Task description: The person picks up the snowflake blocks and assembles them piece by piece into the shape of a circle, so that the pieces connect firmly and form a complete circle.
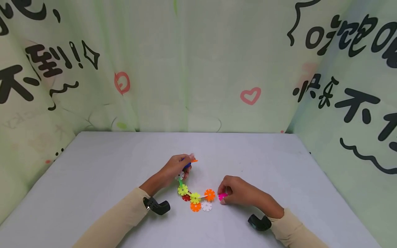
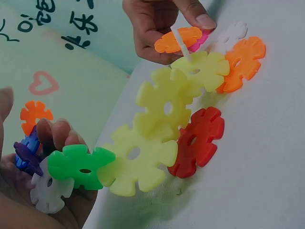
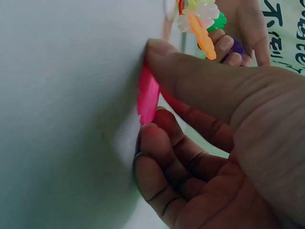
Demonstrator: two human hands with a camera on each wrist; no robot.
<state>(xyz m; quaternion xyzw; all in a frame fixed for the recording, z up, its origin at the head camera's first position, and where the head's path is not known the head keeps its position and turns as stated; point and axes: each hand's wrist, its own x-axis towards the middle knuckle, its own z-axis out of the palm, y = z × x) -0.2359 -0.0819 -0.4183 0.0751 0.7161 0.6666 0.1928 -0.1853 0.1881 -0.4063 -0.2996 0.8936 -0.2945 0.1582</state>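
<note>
My left hand [image 1: 176,168] grips one end of a chain of notched plastic snowflake discs. At that end are an orange disc [image 2: 36,114], a blue one [image 2: 29,143], a purple one and a white one [image 2: 50,191]. The chain runs on through a green disc [image 2: 71,162] and several yellow discs [image 2: 119,164] to a white one and an orange disc [image 1: 209,195] at its free end. My right hand [image 1: 238,190] pinches a pink snowflake disc [image 3: 148,98] between thumb and fingers, close over the table and just right of that free end.
Beside the chain are a red disc [image 1: 186,198], an orange disc [image 1: 195,207] and a white disc [image 1: 206,206]. They sit on or close over the white tabletop [image 1: 124,165]. Printed curtains [image 1: 211,62] stand behind the table and along both sides.
</note>
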